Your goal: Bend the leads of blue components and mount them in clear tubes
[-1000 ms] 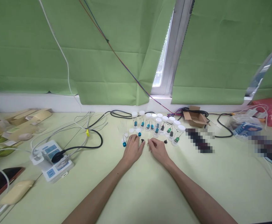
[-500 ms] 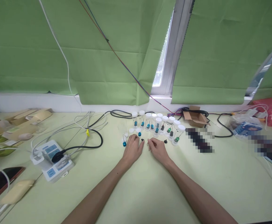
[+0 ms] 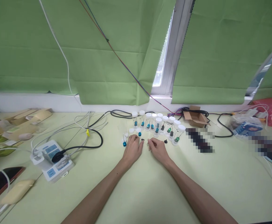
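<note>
My left hand [image 3: 132,147] lies on the table with its fingers forward and the thumb apart. By its thumb tip is a small black piece [image 3: 142,140]. My right hand [image 3: 158,148] is closed in a pinch; whatever is between its fingertips is too small to make out. Another small black piece [image 3: 165,141] lies beside its knuckles. Beyond both hands stand several clear vials with white caps [image 3: 157,127], holding blue, green or dark pieces on thin stems. A blue ball [image 3: 139,134] and a blue ball on a bent wire [image 3: 124,144] lie near my left fingers.
Left on the table is a white power strip [image 3: 54,160] with plugs and tangled cables. A cardboard box [image 3: 195,118] stands open at the back right, near a plastic tub [image 3: 246,126]. At far left lie a phone [image 3: 2,183] and packets [image 3: 21,124].
</note>
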The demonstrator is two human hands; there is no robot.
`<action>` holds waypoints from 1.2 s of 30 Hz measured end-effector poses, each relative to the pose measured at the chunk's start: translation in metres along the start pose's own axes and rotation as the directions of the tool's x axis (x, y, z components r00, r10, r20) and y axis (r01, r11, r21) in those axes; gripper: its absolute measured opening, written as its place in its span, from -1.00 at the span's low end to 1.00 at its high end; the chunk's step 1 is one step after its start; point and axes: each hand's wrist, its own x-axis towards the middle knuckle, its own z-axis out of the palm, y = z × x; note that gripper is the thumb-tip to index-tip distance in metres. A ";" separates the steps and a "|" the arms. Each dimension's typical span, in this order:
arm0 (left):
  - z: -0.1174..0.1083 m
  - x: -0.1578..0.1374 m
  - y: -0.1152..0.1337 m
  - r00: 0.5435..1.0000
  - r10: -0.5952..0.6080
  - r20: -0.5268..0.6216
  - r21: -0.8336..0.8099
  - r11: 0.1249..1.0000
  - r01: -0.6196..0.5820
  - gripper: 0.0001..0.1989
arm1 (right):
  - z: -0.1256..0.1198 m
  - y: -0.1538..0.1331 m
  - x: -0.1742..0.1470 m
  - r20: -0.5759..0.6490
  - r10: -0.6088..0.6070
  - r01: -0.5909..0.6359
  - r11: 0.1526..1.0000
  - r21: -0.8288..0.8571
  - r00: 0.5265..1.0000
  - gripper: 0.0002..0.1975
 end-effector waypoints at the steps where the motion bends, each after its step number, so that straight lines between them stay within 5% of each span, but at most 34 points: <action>1: 0.000 0.000 0.000 1.000 -0.002 0.000 -0.003 1.000 0.002 -0.74 | 0.000 0.000 0.000 0.001 0.001 -0.001 1.000 0.001 1.000 -0.62; 36: -0.001 -0.002 0.001 0.999 0.018 -0.033 -0.082 0.996 -0.020 -0.83 | -0.001 -0.004 -0.001 0.009 -0.020 0.020 0.999 -0.047 1.000 -0.60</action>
